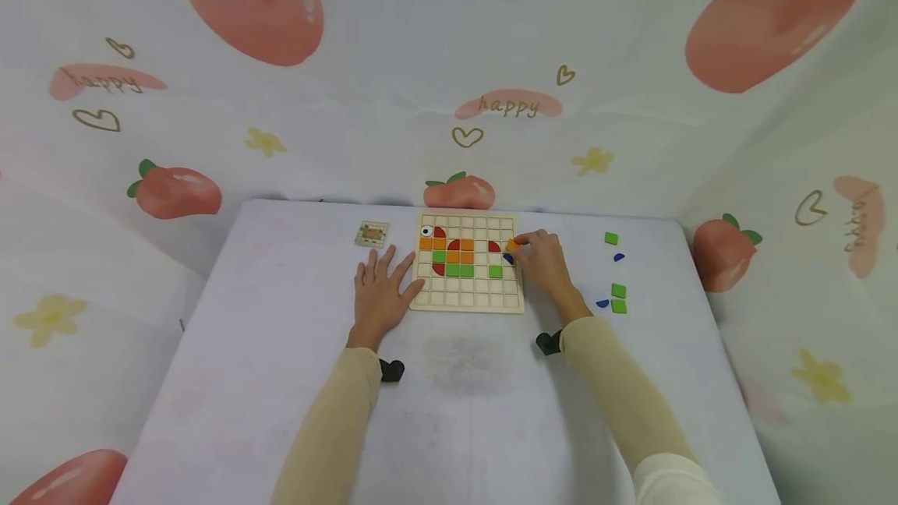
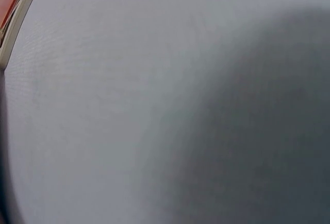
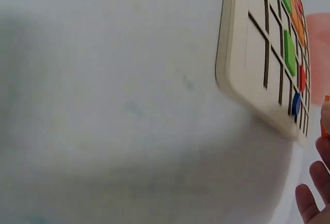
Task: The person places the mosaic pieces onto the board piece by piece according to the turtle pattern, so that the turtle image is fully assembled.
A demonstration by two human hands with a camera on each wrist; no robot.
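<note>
A: Surface, rm?
B: White table [image 1: 266, 294], printed wall [image 1: 393, 45] behind w/ fruit & "happy".
A: Fingers?
B: R hand [image 1: 549, 265] pinches orange tile [image 1: 513, 245] btwn thumb & fingertips, at right side of board [image 1: 473, 299]. L hand [image 1: 379, 294] flat, fingers spread, by its left edge.
A: Which way's it pointing?
B: Can't tell, nor long axis: too small; R wrist cam shows thin sliver, partly hidden.

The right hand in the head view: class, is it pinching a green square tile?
No: the right hand pinches an orange tile at the right side of the wooden grid board.
</note>
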